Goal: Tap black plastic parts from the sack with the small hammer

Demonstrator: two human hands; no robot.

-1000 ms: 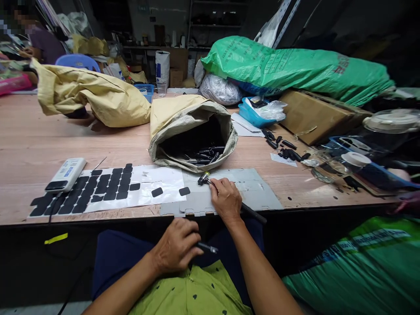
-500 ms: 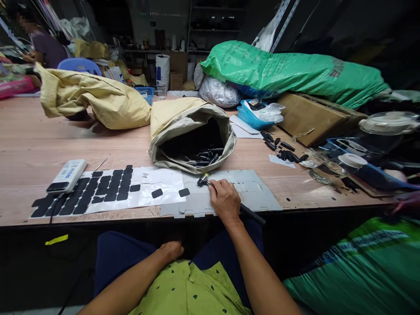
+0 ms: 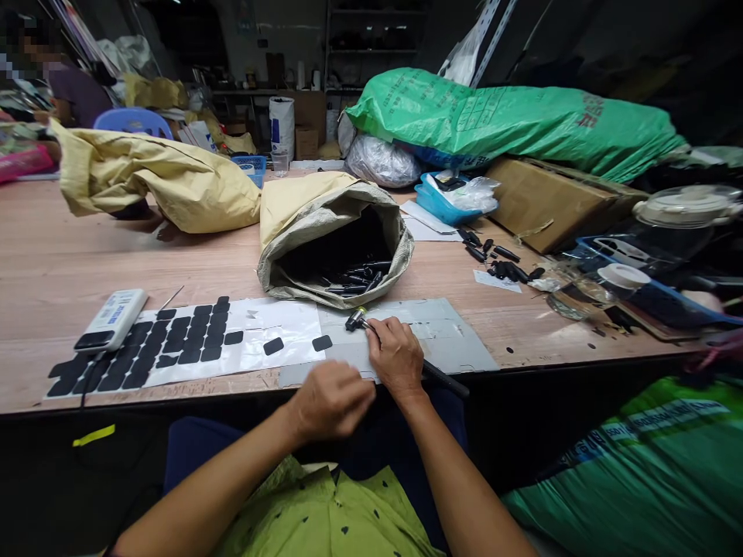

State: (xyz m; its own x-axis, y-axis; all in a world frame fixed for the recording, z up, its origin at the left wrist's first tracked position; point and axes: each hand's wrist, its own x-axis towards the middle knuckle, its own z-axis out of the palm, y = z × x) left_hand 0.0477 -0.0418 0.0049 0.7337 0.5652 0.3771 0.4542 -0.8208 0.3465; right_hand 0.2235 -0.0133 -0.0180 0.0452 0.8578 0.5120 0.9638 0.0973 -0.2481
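Note:
My right hand [image 3: 398,352] is wrapped round a small hammer [image 3: 444,379] with a black handle. Its black and yellow head points left over a grey board [image 3: 458,333] at the table's front edge. My left hand [image 3: 333,398] hovers at that edge, left of the right hand, its fingers curled and slightly blurred; whatever they may hold is hidden. Beyond the hands gapes the mouth of a paper sack [image 3: 302,209], with dark glossy long pieces [image 3: 365,275] inside. A white sheet [image 3: 249,360] to the left carries rows of black rounded-square stickers [image 3: 194,333], several loose.
A white power strip [image 3: 119,313] lies at the left, with another yellowish sack [image 3: 168,178] behind it. Small black pieces [image 3: 505,271], a blue basket [image 3: 441,197], a cardboard box [image 3: 557,197] and a green sack [image 3: 493,120] occupy the right. A person [image 3: 75,89] sits far left.
My left hand has risen from my lap to the table's front edge, close to the right hand. The right hand keeps its hold on the hammer. The view has shifted slightly.

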